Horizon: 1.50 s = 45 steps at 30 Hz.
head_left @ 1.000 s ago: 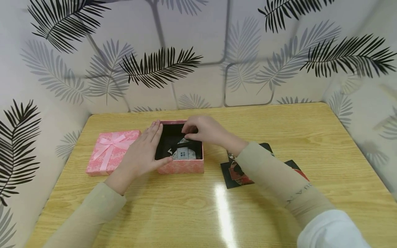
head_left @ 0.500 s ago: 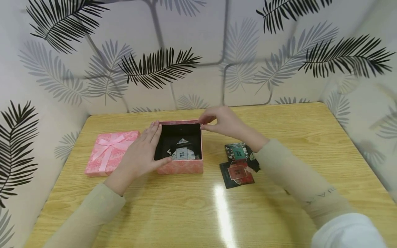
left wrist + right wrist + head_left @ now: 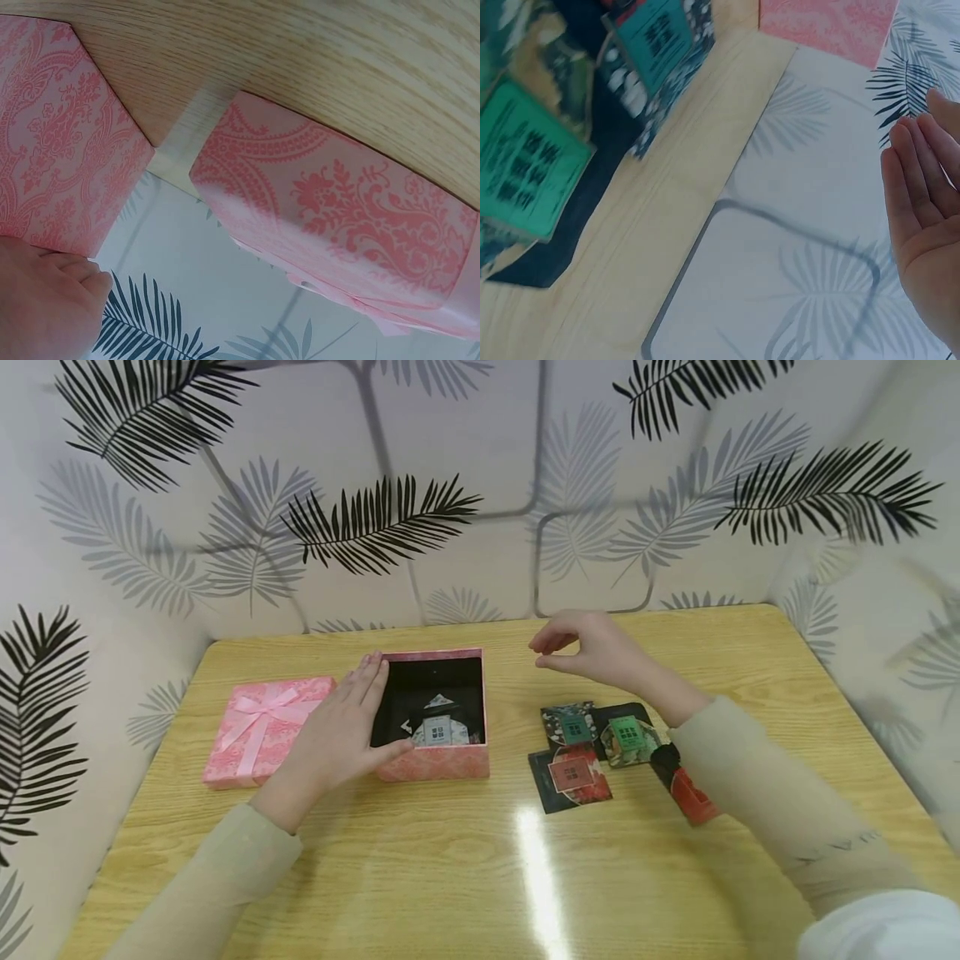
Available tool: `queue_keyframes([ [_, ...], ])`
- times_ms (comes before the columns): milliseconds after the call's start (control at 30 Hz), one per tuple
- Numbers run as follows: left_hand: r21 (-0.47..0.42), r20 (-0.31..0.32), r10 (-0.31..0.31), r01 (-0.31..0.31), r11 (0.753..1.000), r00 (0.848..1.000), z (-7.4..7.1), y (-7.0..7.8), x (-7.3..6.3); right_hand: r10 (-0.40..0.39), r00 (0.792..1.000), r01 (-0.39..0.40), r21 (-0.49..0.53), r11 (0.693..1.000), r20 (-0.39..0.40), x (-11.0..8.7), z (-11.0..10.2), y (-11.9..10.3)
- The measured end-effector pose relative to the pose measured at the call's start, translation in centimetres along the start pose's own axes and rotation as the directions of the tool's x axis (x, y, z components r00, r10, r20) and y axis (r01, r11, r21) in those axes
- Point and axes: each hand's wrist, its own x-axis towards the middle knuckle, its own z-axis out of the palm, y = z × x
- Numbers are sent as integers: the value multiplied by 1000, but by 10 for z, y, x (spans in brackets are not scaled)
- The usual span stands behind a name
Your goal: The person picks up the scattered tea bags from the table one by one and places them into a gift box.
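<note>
My left hand [image 3: 330, 739] rests on the left rim of a pink patterned box [image 3: 435, 766], its fingers straight. The box has no lid on and a black inside, where a packet with a pale grey label [image 3: 437, 731] lies near the front wall. In the left wrist view, my left fingers [image 3: 75, 274] lie along the edge of the box. My right hand [image 3: 588, 647] is in the air to the right of the box, fingers loosely bent, holding nothing. Below it on the table are flat packets with a teal label [image 3: 574, 728], a green label [image 3: 630, 735] and a red label [image 3: 572, 774].
To the left of the box lies its pink lid [image 3: 262, 727] with a ribbon bow. Another black and red packet [image 3: 690, 793] is partly covered by my right sleeve [image 3: 750, 785]. The wooden table [image 3: 450, 868] backs onto a leaf-patterned cloth [image 3: 480, 460].
My right hand has moved from over the inside of the box, past its right rim, and out to the right. The packets beneath its arm have come into sight. My left hand has stayed put.
</note>
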Motion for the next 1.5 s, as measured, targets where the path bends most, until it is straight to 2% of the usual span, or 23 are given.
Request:
queue_keyframes([
  [533, -19, -11, -14, 14, 1000, 1000, 0, 0, -2, 76, 997, -75, -57, 996, 10, -48, -17, 36],
  [667, -18, -13, -10, 10, 1000, 1000, 1, 0, -3, 81, 996, -80, -72, 994, 20, -60, -16, 47],
  [967, -22, -7, -12, 12, 1000, 1000, 2, 0, -2, 155, 986, -151, -64, 986, 61, -82, -9, 66],
  [1500, -16, 7, -11, 11, 1000, 1000, -1, 2, 0, 222, 970, -218, -51, 975, 100, -104, 0, 93],
])
